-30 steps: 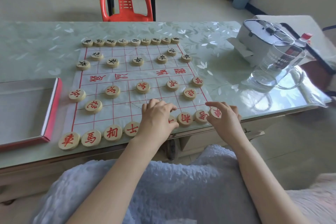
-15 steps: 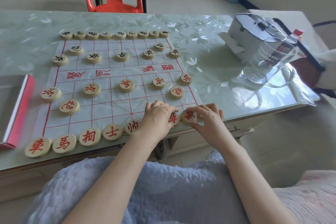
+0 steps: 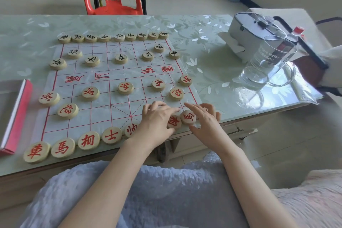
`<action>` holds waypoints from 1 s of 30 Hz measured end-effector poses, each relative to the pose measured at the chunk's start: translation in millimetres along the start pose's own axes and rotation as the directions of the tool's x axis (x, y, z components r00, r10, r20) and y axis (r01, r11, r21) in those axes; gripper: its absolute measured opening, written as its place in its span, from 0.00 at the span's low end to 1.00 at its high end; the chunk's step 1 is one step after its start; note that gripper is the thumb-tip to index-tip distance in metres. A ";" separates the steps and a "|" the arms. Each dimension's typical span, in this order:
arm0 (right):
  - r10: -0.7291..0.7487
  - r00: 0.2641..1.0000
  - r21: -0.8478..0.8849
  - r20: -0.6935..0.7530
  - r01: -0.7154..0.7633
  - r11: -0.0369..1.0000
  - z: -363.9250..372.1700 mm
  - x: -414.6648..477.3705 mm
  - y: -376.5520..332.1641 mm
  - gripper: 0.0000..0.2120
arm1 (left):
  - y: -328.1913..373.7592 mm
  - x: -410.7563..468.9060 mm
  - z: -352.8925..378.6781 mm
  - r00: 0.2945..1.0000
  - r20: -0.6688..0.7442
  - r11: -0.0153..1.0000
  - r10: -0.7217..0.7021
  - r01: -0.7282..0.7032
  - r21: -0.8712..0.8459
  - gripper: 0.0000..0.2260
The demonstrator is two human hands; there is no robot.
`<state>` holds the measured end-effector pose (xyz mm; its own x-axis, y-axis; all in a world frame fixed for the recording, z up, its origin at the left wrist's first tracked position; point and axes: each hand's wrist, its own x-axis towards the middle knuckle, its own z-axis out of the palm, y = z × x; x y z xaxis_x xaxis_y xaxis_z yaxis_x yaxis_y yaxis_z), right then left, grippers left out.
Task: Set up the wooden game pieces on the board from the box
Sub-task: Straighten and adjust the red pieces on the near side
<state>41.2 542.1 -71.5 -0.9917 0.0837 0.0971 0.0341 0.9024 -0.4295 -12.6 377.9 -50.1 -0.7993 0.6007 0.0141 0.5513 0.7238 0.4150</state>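
board (image 3: 103,114): a white cloth sheet with a red grid and red characters across its middle band, lying flat on the pale green, leaf-patterned table (image 3: 203,42), its near edge at the table's near edge. wooden game pieces: round, pale wood discs with one character on each top face. i count nine black-marked discs in the far row (image 3: 112,37), touching or nearly touching, with two more and a line of five black ones in front of them. red-marked discs: five across the near half, e.g. one at mid-board (image 3: 125,87), and two wider-set ones, left (image 3: 67,110) and right (image 3: 176,93). near row, from my left: four red discs side by side starting at the corner piece (image 3: 36,152), then a fifth partly hidden under my left hand (image 3: 157,118). left hand lies palm down, fingers spread and loosely curled, gripping nothing; its fingertips rest over a red disc (image 3: 174,122). right hand (image 3: 203,116) is open, fingers extended, the fingertips touching the neighbouring red disc (image 3: 188,117), which sits against the first; i cannot tell whether another disc lies under that palm. box (image 3: 16,116): red-sided, at the table's left edge, well apart from both hands, its inside mostly out of view. glass jug (image 3: 266,65) stands at the right of the table, beside a grey case (image 3: 248,29).
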 end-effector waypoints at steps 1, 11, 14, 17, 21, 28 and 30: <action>0.003 1.000 0.012 -0.004 -0.003 1.000 0.4 0.1 0.2 0.30 | -0.2 -1.2 -1.6 1.000 0.012 1.000 0.006 -0.006 -0.011 0.25; 0.088 0.996 -0.032 -0.020 -0.088 0.996 1.1 7.2 -1.3 0.25 | -2.1 3.7 8.6 0.996 -0.057 0.994 -0.062 0.067 0.085 0.24; 0.060 0.998 -0.016 -0.010 -0.060 0.998 -0.5 2.9 -0.4 0.28 | -0.5 2.8 8.4 0.996 -0.061 0.995 -0.065 0.069 0.072 0.28; 0.037 0.999 0.004 -0.006 -0.037 0.999 -0.1 -0.9 0.8 0.28 | -1.6 1.8 5.3 0.999 -0.040 0.998 -0.005 0.007 0.061 0.29; 0.035 0.999 0.003 -0.021 -0.035 0.999 3.2 0.8 1.2 0.25 | -4.5 -0.2 4.6 0.999 0.022 1.000 0.029 -0.029 0.005 0.26; 0.043 0.999 -0.030 -0.017 -0.043 0.999 5.2 2.8 -1.4 0.24 | -6.9 1.5 9.6 0.997 -0.044 0.992 -0.055 0.060 0.114 0.23; 0.046 0.999 -0.032 -0.019 -0.046 0.998 5.2 2.3 -1.4 0.24 | -7.2 1.1 11.7 0.993 -0.094 0.987 -0.074 0.087 0.135 0.22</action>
<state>38.2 538.9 -75.3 -0.9866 0.1330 0.0944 0.0840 0.9106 -0.4047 -14.6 377.3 -63.7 -0.8570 0.5106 0.0691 0.5072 0.8121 0.2885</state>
